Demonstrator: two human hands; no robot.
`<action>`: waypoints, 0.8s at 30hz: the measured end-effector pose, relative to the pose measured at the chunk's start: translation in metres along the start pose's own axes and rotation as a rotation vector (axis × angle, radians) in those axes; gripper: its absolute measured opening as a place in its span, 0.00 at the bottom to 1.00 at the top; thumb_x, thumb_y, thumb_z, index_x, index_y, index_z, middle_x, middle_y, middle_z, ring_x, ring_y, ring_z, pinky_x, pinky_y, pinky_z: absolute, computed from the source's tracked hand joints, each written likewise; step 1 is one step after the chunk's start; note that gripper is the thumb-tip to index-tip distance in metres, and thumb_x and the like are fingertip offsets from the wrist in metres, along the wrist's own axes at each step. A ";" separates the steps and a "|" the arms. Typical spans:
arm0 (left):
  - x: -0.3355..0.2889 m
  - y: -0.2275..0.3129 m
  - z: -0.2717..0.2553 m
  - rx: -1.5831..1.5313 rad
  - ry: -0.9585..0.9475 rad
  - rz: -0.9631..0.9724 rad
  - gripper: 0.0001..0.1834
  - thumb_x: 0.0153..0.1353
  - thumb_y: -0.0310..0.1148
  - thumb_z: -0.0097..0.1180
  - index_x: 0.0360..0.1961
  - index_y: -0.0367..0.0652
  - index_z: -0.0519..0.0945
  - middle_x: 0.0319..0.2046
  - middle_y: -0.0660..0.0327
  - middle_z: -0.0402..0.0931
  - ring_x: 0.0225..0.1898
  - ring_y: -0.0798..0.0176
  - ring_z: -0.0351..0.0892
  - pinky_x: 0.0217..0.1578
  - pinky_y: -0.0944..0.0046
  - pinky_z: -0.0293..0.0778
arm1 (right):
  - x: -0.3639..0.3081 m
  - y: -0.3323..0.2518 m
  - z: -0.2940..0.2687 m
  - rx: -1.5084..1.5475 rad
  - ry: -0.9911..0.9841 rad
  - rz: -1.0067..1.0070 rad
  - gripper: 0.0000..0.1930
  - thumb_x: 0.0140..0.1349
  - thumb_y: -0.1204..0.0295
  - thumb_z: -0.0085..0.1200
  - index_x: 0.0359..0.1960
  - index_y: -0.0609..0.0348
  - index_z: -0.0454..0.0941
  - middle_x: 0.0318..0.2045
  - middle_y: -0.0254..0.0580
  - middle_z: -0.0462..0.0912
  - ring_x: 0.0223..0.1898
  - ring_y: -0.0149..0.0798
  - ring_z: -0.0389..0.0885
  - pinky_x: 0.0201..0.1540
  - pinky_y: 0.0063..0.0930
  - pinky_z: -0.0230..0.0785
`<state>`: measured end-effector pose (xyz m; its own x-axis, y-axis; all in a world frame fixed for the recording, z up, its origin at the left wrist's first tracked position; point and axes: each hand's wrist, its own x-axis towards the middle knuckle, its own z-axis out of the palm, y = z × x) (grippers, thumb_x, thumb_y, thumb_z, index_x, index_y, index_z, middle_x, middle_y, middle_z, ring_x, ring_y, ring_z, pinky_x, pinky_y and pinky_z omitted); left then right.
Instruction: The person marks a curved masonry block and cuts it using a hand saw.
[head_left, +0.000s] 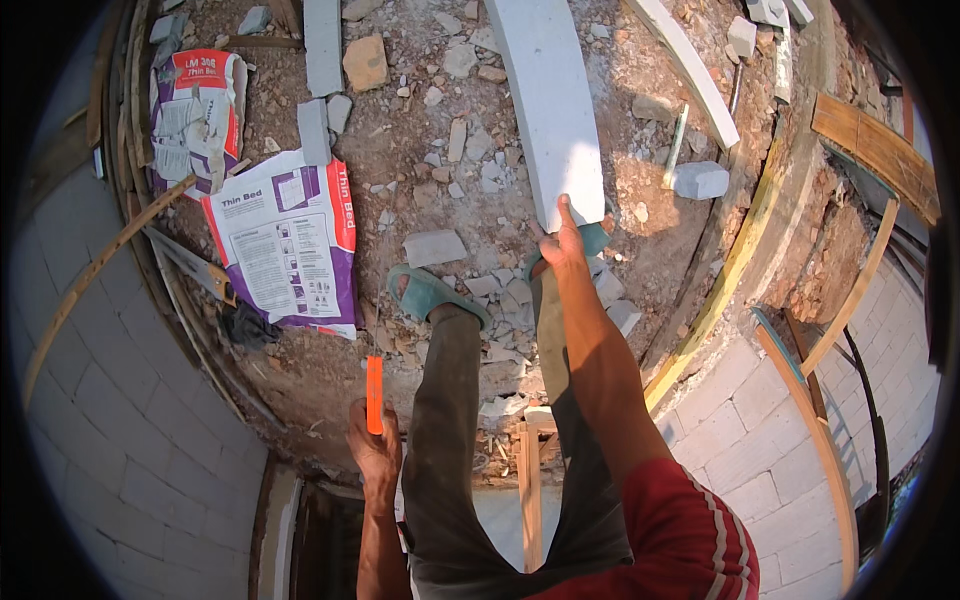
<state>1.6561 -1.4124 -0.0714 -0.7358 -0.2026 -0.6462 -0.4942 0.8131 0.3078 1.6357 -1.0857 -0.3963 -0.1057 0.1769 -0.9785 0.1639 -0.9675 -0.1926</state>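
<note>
My left hand (374, 445) is closed around the orange handle of a hand saw (375, 395), held low beside my left leg. The saw is seen edge-on, so its blade shows only as a thin line pointing away from me. My right hand (563, 240) grips the near end of a long, pale lightweight concrete block (555, 110). The thumb lies on its top face, while the other fingers are mostly hidden at its edge and underneath. The block stretches away to the top of the view, where its far end is cut off.
Rubble and broken block pieces (435, 247) cover the ground around my green slippers (440, 290). Purple-and-white paper bags (285, 240) lie left, near another saw (195, 262). Thin block strips (690, 65) and a yellow timber (725, 265) lie right. Block walls (130, 420) flank me.
</note>
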 end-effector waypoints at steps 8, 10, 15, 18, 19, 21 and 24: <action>0.004 0.013 0.007 -0.074 -0.056 -0.159 0.15 0.64 0.40 0.51 0.35 0.36 0.71 0.24 0.54 0.68 0.25 0.58 0.67 0.29 0.59 0.68 | 0.011 0.044 0.014 -0.001 0.000 0.054 0.35 0.52 0.62 0.67 0.61 0.44 0.63 0.60 0.31 0.66 0.63 0.42 0.59 0.67 0.53 0.53; 0.006 0.016 0.009 -0.014 -0.061 -0.158 0.14 0.64 0.39 0.51 0.36 0.36 0.71 0.25 0.54 0.69 0.25 0.58 0.67 0.29 0.59 0.68 | 0.018 0.038 0.007 -0.013 0.007 0.046 0.35 0.52 0.62 0.68 0.61 0.44 0.63 0.60 0.31 0.66 0.63 0.42 0.60 0.66 0.53 0.54; 0.001 0.021 0.030 0.056 0.034 -0.091 0.13 0.62 0.37 0.53 0.35 0.36 0.72 0.26 0.47 0.73 0.28 0.44 0.74 0.31 0.51 0.70 | 0.019 -0.010 -0.006 -0.256 -0.004 0.013 0.36 0.52 0.58 0.67 0.60 0.51 0.64 0.59 0.39 0.66 0.63 0.44 0.61 0.63 0.54 0.61; 0.000 0.025 0.045 0.163 0.062 -0.077 0.12 0.61 0.36 0.54 0.36 0.37 0.72 0.27 0.45 0.74 0.30 0.38 0.75 0.31 0.47 0.70 | 0.005 -0.047 -0.014 -0.813 -0.020 0.157 0.36 0.50 0.52 0.68 0.54 0.64 0.69 0.45 0.49 0.77 0.45 0.43 0.78 0.45 0.40 0.77; 0.001 0.024 0.048 0.195 0.069 -0.090 0.12 0.60 0.36 0.54 0.36 0.37 0.72 0.27 0.45 0.74 0.31 0.38 0.75 0.31 0.47 0.70 | -0.005 -0.071 -0.007 -1.065 -0.056 0.183 0.36 0.49 0.51 0.68 0.51 0.66 0.71 0.40 0.49 0.79 0.39 0.42 0.80 0.40 0.36 0.78; 0.004 0.017 0.056 0.211 0.084 -0.028 0.12 0.59 0.35 0.55 0.37 0.37 0.72 0.27 0.45 0.74 0.30 0.38 0.75 0.30 0.47 0.70 | 0.010 -0.126 -0.012 -1.517 -0.025 -0.002 0.34 0.45 0.52 0.71 0.44 0.69 0.76 0.25 0.45 0.82 0.24 0.36 0.83 0.25 0.27 0.75; 0.015 0.003 0.067 0.302 0.020 0.025 0.14 0.57 0.35 0.57 0.37 0.36 0.71 0.30 0.45 0.74 0.34 0.39 0.75 0.35 0.46 0.70 | 0.027 -0.220 -0.016 -1.582 0.205 -1.069 0.23 0.47 0.58 0.66 0.36 0.66 0.74 0.27 0.52 0.81 0.32 0.53 0.81 0.35 0.41 0.72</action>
<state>1.6748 -1.3767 -0.1270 -0.7562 -0.1891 -0.6265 -0.3183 0.9427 0.0997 1.6127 -0.8651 -0.3820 -0.6709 0.6275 -0.3952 0.7408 0.5424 -0.3963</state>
